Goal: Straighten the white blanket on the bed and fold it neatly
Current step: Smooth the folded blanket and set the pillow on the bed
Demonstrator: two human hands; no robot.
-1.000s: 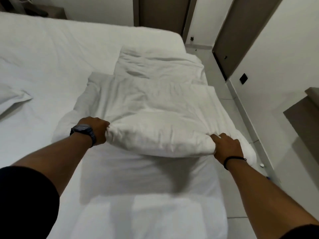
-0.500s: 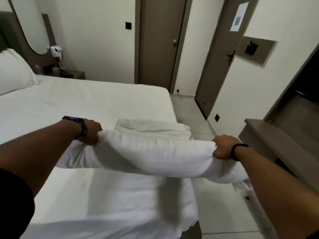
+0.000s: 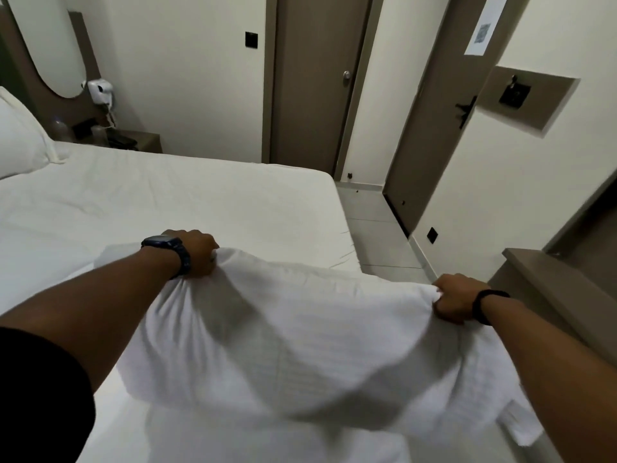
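Beyond your hands the bed point(image 3: 200, 202) lies bare — open room; a pillow point(image 3: 20, 142) blocks far left — a desk point(image 3: 561, 295) crowds your right.

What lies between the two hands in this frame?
In the head view, only the white blanket, bunched and stretched from the left hand to the right hand.

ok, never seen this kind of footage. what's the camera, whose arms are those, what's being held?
There is no robot here: a person wears one wide-angle camera on the head, looking forward and down, so the two arms entering from below are their own. The left hand, with a dark wristwatch, and the right hand, with a thin black wristband, each grip one end of a white blanket, holding it bunched and raised above the bed. A pillow lies at the head of the bed on the left. Two brown doors stand in the far wall.
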